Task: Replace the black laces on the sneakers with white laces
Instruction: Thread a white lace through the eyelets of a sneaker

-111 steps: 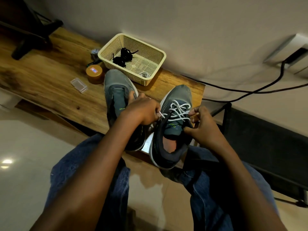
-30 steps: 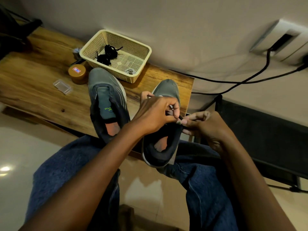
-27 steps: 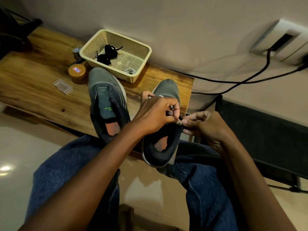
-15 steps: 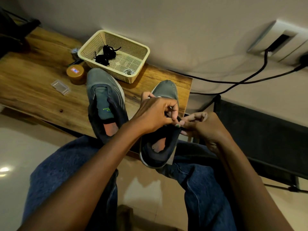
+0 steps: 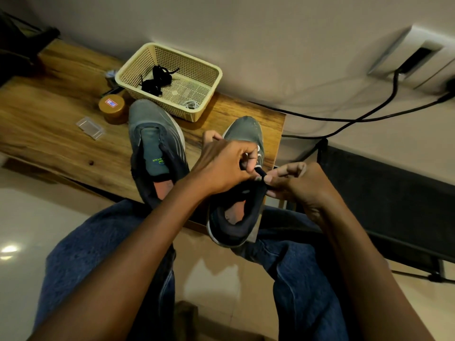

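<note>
Grey shoe [image 5: 242, 143] sits on the wooden table [image 5: 49, 134]. Left hand [image 5: 221, 166] pinches its white lace [image 5: 258, 157]. Right hand [image 5: 298, 185] pinches the shoe's black edge.

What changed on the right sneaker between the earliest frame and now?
The left hand crossed from the sneaker's left side over its white laces, meeting the right hand at the right eyelets, fingers pinching there. The left sneaker, basket and black laces stayed put.

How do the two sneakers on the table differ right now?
The right sneaker has white lace showing and both hands, left hand and right hand, working at it; the left sneaker shows no lace and lies untouched. The right sneaker's heel overhangs the table edge further. Both are grey with dark collars, toes toward the basket.
</note>
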The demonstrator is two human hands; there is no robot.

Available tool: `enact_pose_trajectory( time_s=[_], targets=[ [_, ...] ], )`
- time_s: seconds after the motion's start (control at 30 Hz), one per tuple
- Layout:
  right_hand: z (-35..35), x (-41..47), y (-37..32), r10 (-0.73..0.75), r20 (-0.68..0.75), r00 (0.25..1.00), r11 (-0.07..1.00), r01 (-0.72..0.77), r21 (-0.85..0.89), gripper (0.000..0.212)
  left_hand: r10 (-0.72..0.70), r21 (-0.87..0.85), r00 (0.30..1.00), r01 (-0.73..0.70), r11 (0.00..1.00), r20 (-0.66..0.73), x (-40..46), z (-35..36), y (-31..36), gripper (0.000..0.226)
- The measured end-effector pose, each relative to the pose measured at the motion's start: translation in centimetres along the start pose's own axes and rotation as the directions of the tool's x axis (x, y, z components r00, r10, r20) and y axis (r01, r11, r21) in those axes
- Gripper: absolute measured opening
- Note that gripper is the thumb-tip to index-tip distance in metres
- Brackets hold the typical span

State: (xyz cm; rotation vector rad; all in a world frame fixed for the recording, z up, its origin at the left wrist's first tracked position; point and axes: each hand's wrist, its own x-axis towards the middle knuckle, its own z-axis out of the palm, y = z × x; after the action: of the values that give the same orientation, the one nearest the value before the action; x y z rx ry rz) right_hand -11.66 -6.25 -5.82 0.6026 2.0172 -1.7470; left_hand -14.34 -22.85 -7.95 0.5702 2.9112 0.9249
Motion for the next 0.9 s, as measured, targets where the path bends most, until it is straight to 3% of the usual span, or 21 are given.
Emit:
enact_pose_trajectory(
  time_s=[0.43, 0.53, 0.7, 0.9],
  targets=[
    [-0.05, 0.23, 0.15, -0.028, 0.014, 1.0, 0.999, 0.028, -0.028, 0.004, -0.025, -0.007, 1.0, 0.025, 1.0, 0.016, 0.15, 0.02, 0.15, 0.036],
    [-0.22, 0.19, 0.13, -0.028, 0.019, 0.999, 0.998, 0.029, -0.047, 0.006, 0.008, -0.065, 0.999, -0.006, 0.998, 0.039, 0.31, 0.25, -0.11, 0.028],
    [-0.41, 0.17, -0.02, -0.013, 0.056, 0.998, 0.999, 0.015, -0.039, 0.004, 0.071, -0.011, 0.997, -0.071, 0.997, 0.041, 0.4, 0.03, 0.25, 0.02],
    [-0.17, 0.53, 0.19, -0.016, -0.008, 1.0, 0.994, 0.015, -0.106, 0.007, 0.048, -0.056, 0.995, -0.043, 0.997, 0.083, 0.33, 0.23, 0.43, 0.023]
  ],
)
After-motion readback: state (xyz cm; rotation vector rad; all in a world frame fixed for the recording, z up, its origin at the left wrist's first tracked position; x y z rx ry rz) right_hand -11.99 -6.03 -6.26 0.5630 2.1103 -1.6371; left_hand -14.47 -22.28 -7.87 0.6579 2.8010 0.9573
